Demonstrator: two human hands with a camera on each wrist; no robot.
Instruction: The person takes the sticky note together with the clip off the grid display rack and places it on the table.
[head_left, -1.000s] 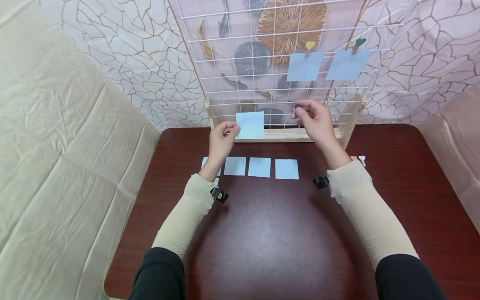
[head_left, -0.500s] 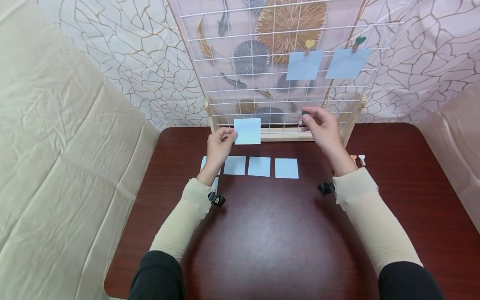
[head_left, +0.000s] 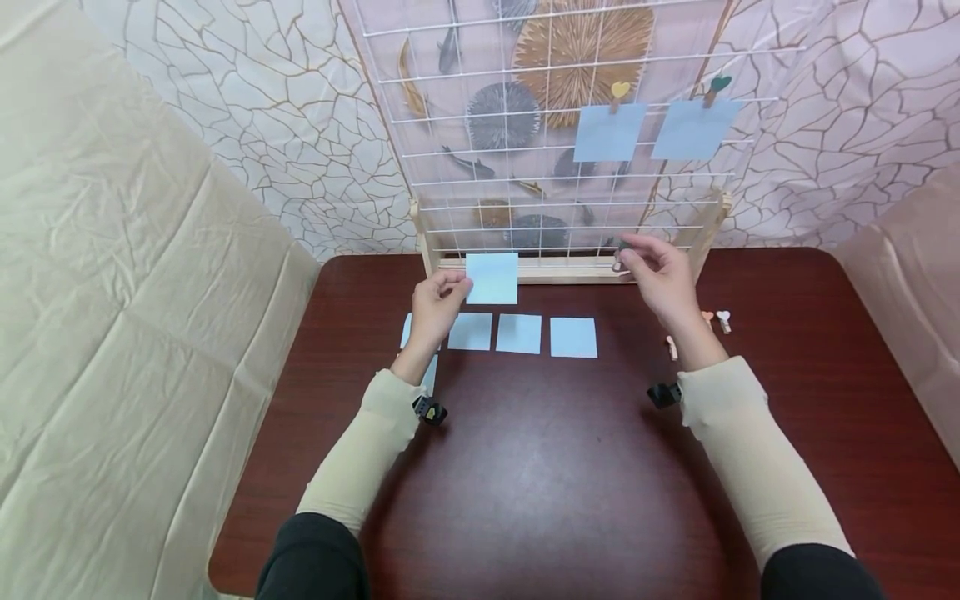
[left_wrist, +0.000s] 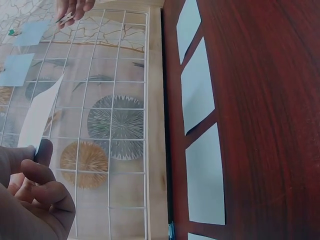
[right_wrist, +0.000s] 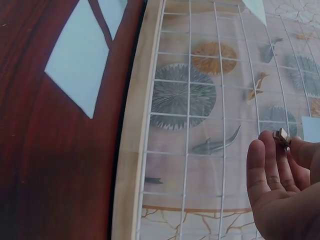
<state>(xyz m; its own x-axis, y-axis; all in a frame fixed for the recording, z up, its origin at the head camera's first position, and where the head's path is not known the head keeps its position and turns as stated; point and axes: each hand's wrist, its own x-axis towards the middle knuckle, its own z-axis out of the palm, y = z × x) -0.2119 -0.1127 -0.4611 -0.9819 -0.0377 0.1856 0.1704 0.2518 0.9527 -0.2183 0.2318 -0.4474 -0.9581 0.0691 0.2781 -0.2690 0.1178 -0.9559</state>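
Between thumb and fingers, my left hand (head_left: 435, 310) pinches a light blue square of paper (head_left: 492, 279) by its left edge, in front of the lower bar of a white wire grid (head_left: 525, 177). In the left wrist view that paper (left_wrist: 39, 116) shows nearly edge-on. My right hand (head_left: 663, 279) pinches a small wooden clothespin (head_left: 618, 260) near the grid's lower right; the right wrist view shows the clothespin (right_wrist: 281, 138) at the fingertips. Two blue papers hang higher on the grid, one under a yellow heart clothespin (head_left: 619, 92), the other under a green heart clothespin (head_left: 720, 87).
Several blue paper squares (head_left: 519, 334) lie in a row on the dark red table (head_left: 540, 467), partly behind the left forearm. Small clothespins (head_left: 723, 322) lie by the right wrist. A wooden stand (head_left: 570, 275) holds the grid before a patterned backdrop (head_left: 285, 108).
Both hands have drawn down, away from the grid. The left brings its paper lower and slightly left; the right moves down and rightward with the clothespin.
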